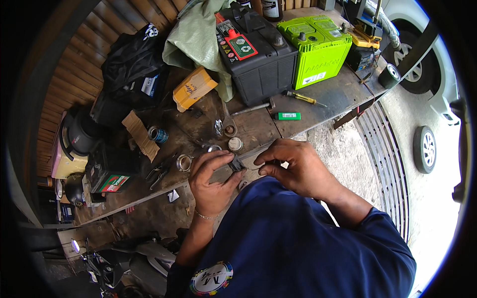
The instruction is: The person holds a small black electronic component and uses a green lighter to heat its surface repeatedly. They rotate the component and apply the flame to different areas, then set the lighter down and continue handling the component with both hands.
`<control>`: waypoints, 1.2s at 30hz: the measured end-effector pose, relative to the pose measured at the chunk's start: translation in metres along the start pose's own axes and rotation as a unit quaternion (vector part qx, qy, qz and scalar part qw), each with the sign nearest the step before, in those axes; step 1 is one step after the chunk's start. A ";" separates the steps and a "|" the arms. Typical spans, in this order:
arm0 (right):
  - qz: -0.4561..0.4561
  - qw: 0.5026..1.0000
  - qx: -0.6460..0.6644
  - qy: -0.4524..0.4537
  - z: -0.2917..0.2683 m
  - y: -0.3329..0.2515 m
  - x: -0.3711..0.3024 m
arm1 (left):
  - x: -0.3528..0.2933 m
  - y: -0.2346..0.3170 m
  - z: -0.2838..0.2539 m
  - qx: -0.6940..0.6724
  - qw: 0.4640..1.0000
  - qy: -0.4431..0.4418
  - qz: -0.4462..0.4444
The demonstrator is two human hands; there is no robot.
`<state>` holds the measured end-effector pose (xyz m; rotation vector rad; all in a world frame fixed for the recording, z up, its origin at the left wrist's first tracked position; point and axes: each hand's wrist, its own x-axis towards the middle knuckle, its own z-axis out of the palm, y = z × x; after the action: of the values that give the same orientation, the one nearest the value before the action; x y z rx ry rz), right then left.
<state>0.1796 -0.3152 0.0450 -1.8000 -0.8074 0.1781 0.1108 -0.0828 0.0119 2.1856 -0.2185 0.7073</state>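
My left hand grips a small dark block-shaped part between thumb and fingers, in front of the workbench edge. Close by on the right, my right hand has its thumb and index finger pinched together. A thin wire-like strand runs between those fingertips and the dark part; where it ends I cannot make out. Just beyond my left hand, a small round container with a pale top stands on the bench beside a metal ring-shaped piece.
The wooden workbench carries a black car battery, a lime-green battery, a screwdriver, a green box, a yellow carton and a blue tin. A slatted metal grate lies right; a motorcycle stands lower left.
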 end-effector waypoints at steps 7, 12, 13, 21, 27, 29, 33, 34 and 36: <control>-0.011 0.996 -0.005 -0.093 -0.010 0.003 0.005 | 0.002 0.003 -0.001 0.025 0.999 -0.018 0.019; -0.019 0.997 0.004 -0.079 -0.007 0.010 0.008 | 0.002 0.003 -0.001 0.035 0.999 -0.019 0.020; -0.014 0.996 0.004 -0.085 -0.007 0.010 0.007 | 0.002 0.003 -0.001 0.034 0.999 -0.021 0.020; -0.027 0.993 -0.029 -0.111 -0.013 0.002 0.007 | 0.001 0.003 0.001 0.042 0.999 -0.020 0.021; -0.039 0.992 -0.033 -0.113 -0.014 -0.002 0.010 | 0.002 0.002 0.000 0.052 0.998 -0.027 0.033; -0.042 0.991 -0.037 -0.120 -0.016 -0.002 0.011 | 0.001 0.002 0.000 0.055 0.997 -0.035 0.037; -0.044 0.991 -0.032 -0.124 -0.018 -0.003 0.012 | 0.002 0.002 -0.001 0.056 0.997 -0.047 0.040; -0.040 0.991 -0.029 -0.126 -0.019 -0.003 0.011 | 0.002 0.002 -0.001 0.058 0.996 -0.048 0.040; -0.044 0.991 -0.029 -0.127 -0.020 -0.002 0.012 | 0.001 0.001 0.000 0.064 0.996 -0.051 0.036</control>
<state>0.1968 -0.3232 0.0575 -1.8147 -1.0789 0.3342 0.1113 -0.0834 0.0136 2.3480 -0.3140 0.6671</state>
